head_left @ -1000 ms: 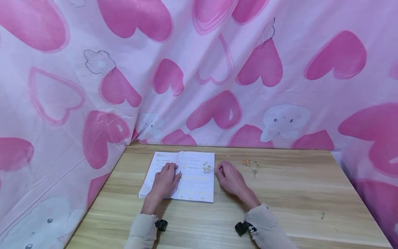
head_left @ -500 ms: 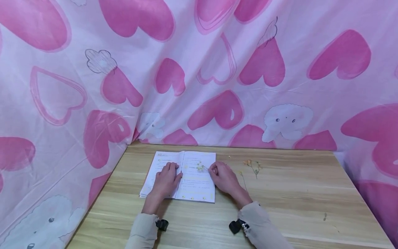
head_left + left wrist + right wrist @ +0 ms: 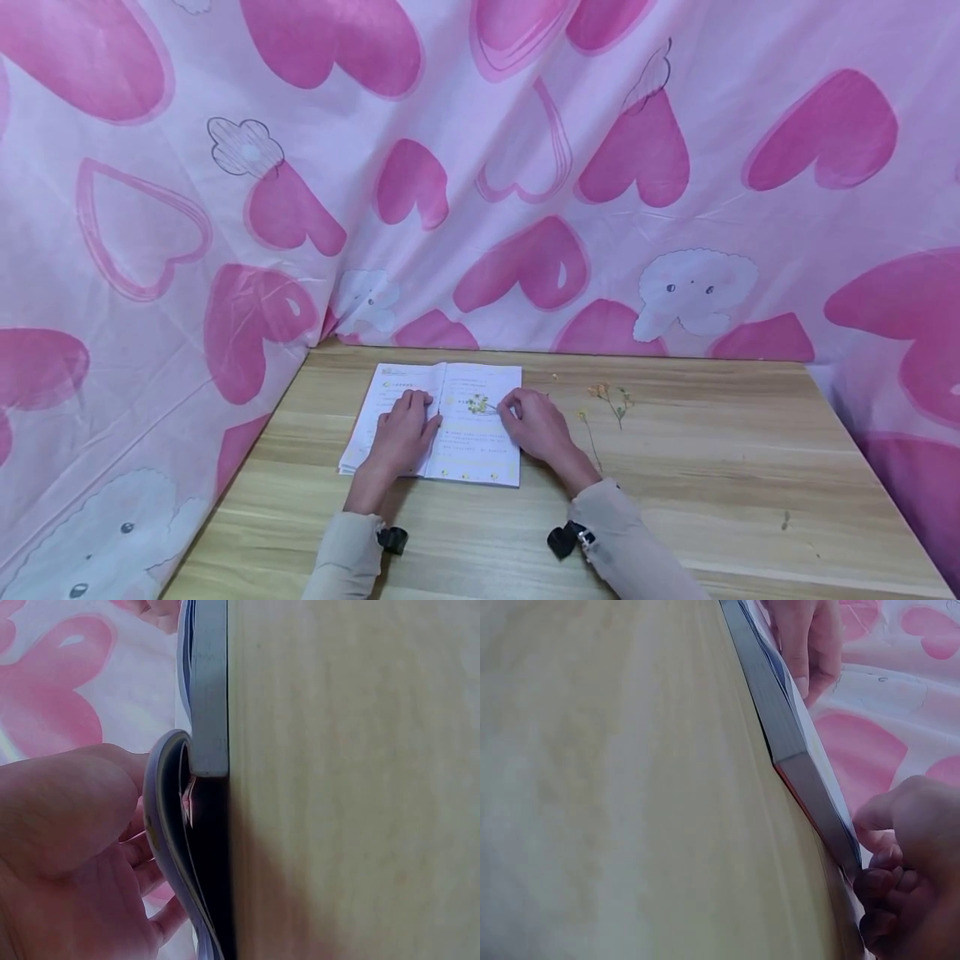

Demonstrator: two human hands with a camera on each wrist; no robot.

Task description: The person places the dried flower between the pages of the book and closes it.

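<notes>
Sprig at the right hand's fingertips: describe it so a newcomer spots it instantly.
On the wooden table, find the open book, then its right page. Over it, the right hand pinches a small yellow-flowered sprig; the other sprigs lie loose on the table, farther right.

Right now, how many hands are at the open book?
2: the left hand rests on the left page, and the right hand is at the outer edge of the right page, pinching a yellow flower sprig. No others show.
</notes>
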